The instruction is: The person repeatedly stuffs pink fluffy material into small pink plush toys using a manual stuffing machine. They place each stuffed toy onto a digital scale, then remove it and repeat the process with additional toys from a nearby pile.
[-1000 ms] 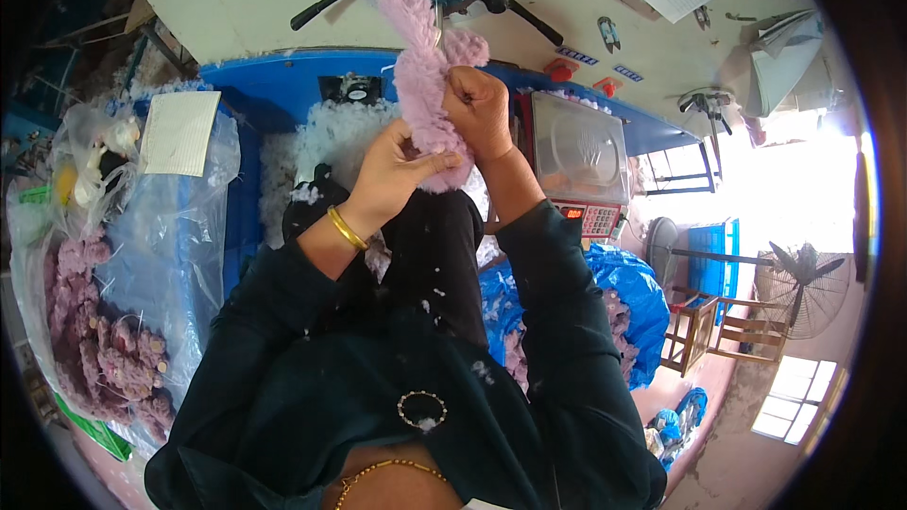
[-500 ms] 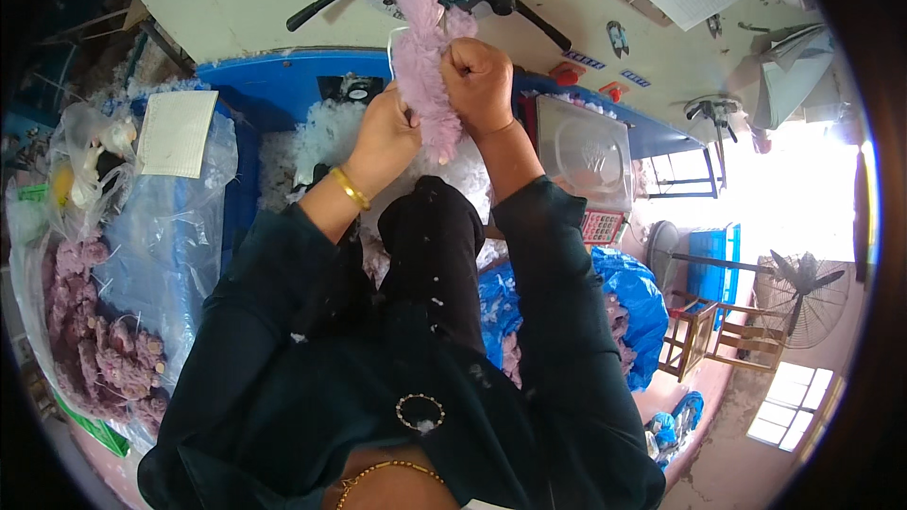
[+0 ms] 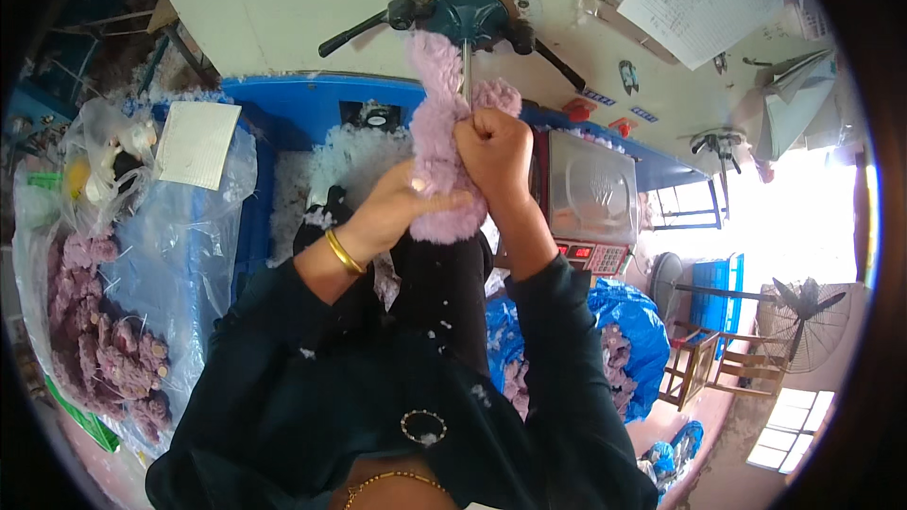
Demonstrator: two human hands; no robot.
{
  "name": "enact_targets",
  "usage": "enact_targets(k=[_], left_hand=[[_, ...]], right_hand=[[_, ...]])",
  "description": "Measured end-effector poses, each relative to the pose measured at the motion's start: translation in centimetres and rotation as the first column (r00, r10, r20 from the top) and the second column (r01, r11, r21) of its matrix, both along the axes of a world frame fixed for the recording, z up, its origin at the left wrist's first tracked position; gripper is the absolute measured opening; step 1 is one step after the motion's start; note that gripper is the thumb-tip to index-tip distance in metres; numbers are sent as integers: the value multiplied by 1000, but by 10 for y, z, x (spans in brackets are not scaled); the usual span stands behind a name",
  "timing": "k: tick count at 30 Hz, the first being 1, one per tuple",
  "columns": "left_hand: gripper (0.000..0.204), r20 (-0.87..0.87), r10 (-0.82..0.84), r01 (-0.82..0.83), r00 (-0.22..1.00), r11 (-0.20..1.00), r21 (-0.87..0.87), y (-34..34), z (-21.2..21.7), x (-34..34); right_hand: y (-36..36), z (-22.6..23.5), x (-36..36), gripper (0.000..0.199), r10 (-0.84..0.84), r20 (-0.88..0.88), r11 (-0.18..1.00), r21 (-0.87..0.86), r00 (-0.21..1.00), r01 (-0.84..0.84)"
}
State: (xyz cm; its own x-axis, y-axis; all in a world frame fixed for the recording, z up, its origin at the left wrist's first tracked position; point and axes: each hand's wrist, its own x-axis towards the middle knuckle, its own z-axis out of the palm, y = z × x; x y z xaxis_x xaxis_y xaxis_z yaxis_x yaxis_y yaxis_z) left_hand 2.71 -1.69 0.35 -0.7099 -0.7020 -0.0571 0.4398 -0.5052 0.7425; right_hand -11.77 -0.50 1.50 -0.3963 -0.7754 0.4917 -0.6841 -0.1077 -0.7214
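A fuzzy pink plush toy piece (image 3: 436,137) hangs in front of a thin metal tube (image 3: 467,64), which sticks out of a dark green round fitting with black handles (image 3: 463,19). The tube runs down to the plush beside its long upper limb and seems to enter it; the exact opening is hidden by my fingers. My right hand (image 3: 499,153) is closed in a fist on the plush's right side. Lower down, my left hand (image 3: 389,208) grips it from the left, thumb across the front. White fluff (image 3: 364,156) lies below, behind my left hand.
Left stands a clear plastic bag of pink plush pieces (image 3: 104,340), with a paper sheet (image 3: 198,144) near it. On the right are a scale (image 3: 597,257), a blue bag of plush (image 3: 628,321) and a fan (image 3: 798,312). Papers (image 3: 699,0) and small pliers (image 3: 628,77) lie on the pale panel.
Both hands and the plush have come down toward my body, exposing more of the metal tube. My left thumb now lies across the plush's front. The view has also shifted slightly.
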Motion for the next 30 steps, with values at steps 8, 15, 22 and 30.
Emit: enact_targets(k=[8,15,22,30], left_hand=[[41,104,-337,352,936,908,-225,-26,-22,14],[50,-132,-499,511,856,857,71,-38,-38,15],[47,-247,-284,358,926,868,345,7,1,-19],[39,-155,-76,103,985,980,173,1,-8,-19]], right_hand=[[8,11,-3,24,38,72,995,88,997,-45],[19,-2,-24,29,240,618,921,99,749,-376],[21,4,-55,26,221,826,783,167,518,-599],[44,50,-15,59,319,204,785,490,925,-379]])
